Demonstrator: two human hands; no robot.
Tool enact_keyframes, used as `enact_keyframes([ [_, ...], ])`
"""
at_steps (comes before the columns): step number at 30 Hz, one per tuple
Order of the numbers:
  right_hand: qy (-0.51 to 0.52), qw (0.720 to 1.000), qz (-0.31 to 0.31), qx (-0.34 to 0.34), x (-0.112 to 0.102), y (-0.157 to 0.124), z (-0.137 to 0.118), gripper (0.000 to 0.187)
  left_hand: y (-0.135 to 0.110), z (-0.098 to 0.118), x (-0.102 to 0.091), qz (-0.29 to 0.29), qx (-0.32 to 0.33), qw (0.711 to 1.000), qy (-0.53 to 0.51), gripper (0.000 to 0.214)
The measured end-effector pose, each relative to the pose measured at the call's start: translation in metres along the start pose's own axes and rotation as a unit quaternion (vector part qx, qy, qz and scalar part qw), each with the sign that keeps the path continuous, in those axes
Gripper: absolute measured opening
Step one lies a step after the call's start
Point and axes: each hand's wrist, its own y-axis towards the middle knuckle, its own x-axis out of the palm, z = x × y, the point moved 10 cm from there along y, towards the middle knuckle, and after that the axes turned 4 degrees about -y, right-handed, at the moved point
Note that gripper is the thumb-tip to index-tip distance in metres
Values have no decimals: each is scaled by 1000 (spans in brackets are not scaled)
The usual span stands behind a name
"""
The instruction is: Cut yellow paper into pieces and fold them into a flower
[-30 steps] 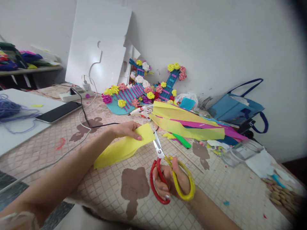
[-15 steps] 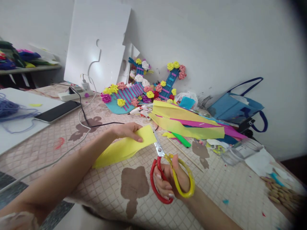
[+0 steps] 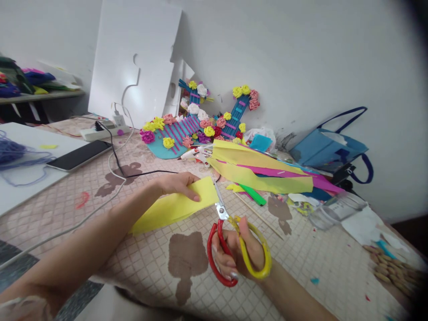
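Note:
My left hand (image 3: 180,185) pinches a folded strip of yellow crepe paper (image 3: 160,211) near its right end, thumb on top. The strip's other end trails down toward my forearm, close above the table. My right hand (image 3: 236,252) holds scissors (image 3: 221,211) with one red and one yellow handle, thumb through the yellow loop and fingers in the red one. The blades point up and away, right at the paper's right edge; part of one blade is hidden behind the paper.
Behind my hands lie a glue gun (image 3: 197,154), long yellow and magenta paper strips (image 3: 264,171), a green strip (image 3: 252,195) and a thin stick (image 3: 259,215). Flower-covered boards (image 3: 163,149) lean at the back. A phone (image 3: 80,155), cables and power strip (image 3: 105,131) sit left; a blue bag (image 3: 329,145) stands right.
The scissor handles have spread slightly, the red loop shifting left and down. My left hand and the yellow paper have hardly moved.

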Motion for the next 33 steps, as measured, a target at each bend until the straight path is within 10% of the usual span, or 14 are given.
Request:
enact_keyframes([
  [33, -31, 999, 30, -23, -14, 5, -6, 67, 1, -4, 14, -35, -13, 998, 55, 33],
])
